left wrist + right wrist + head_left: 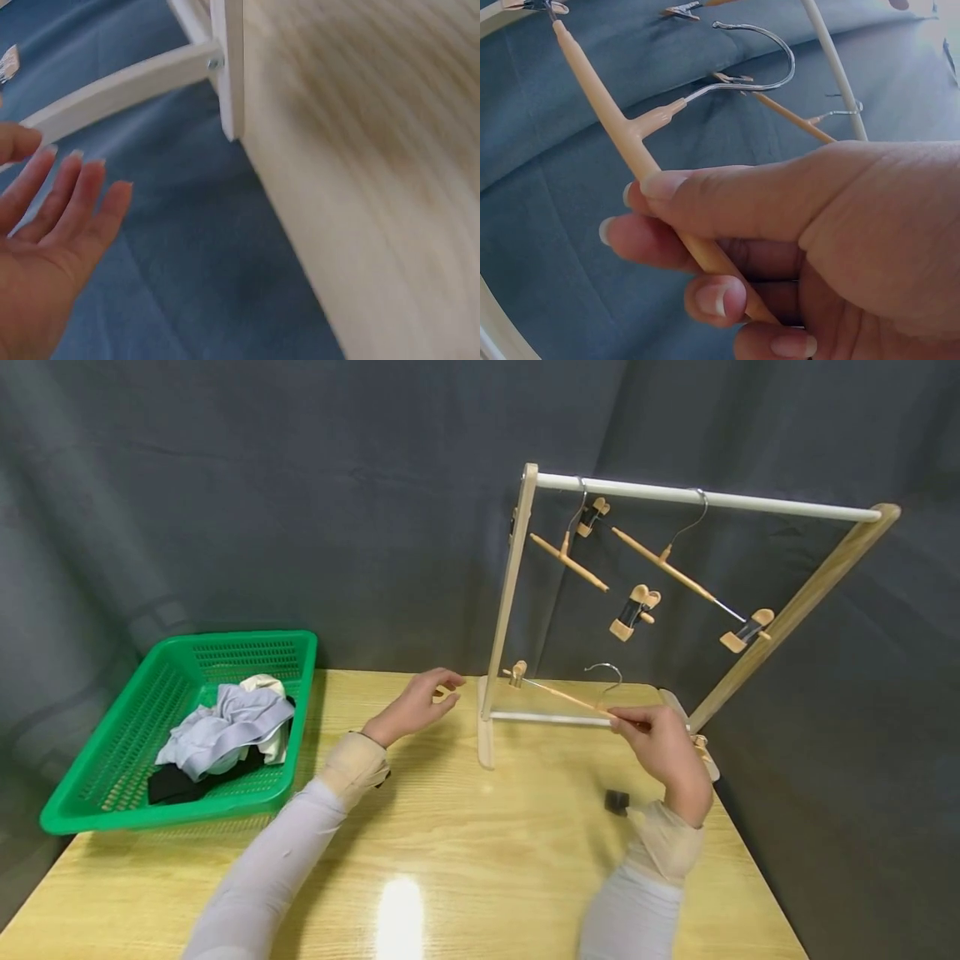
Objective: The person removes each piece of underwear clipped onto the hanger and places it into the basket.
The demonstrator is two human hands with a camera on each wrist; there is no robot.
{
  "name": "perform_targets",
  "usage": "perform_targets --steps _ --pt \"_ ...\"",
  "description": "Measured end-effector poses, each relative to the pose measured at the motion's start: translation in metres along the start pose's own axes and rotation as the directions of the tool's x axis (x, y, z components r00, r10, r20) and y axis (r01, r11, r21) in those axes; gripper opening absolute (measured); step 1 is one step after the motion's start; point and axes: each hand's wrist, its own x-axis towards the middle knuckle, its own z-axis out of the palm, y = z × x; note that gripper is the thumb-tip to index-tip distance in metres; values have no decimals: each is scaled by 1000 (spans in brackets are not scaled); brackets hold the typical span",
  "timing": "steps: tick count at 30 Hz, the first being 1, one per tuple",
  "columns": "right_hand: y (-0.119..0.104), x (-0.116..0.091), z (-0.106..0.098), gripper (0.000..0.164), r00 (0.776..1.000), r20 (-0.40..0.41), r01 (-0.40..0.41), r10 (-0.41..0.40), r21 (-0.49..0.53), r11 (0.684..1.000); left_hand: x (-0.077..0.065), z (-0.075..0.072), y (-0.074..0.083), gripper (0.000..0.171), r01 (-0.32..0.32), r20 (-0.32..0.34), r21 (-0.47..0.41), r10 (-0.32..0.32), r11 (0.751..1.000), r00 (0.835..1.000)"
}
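My right hand (663, 747) pinches the wooden bar of a clip hanger (566, 697) between thumb and fingers, low in front of the rack. In the right wrist view the fingers curl round the hanger's bar (592, 90), and its metal hook (780, 52) points up and is free of any rail. A clip (517, 673) sits at the bar's left end. Left of the rack's near post, my left hand (416, 703) hovers above the table with fingers loosely bent and nothing in them; the left wrist view shows that palm (37, 277) too.
Two clip hangers (573, 565) (660, 560) hang from the rack's white top rail (787, 505). At the left stands a green basket (97, 752) with crumpled grey, white and black cloth garments (225, 727). A small dark block (617, 802) shows beside my right wrist. Dark curtain (375, 510) closes off the back.
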Motion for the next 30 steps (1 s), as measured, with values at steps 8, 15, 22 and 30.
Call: perform_targets --steps 8,15,22,30 --pt "4 -3 -7 27 999 -21 -25 25 -22 999 27 38 -1 36 31 -134 -204 -59 979 989" --pt "9 -2 -6 27 999 -16 -37 37 4 999 43 74 -5 35 23 -254 -391 -132 920 958" --pt "9 -4 -4 25 999 -22 -50 49 -8 999 43 85 -10 35 11 -337 -443 -178 897 925" --pt "13 -12 -11 25 997 -52 -60 57 -50 997 45 87 -12 38 6 -338 -435 -169 900 926"
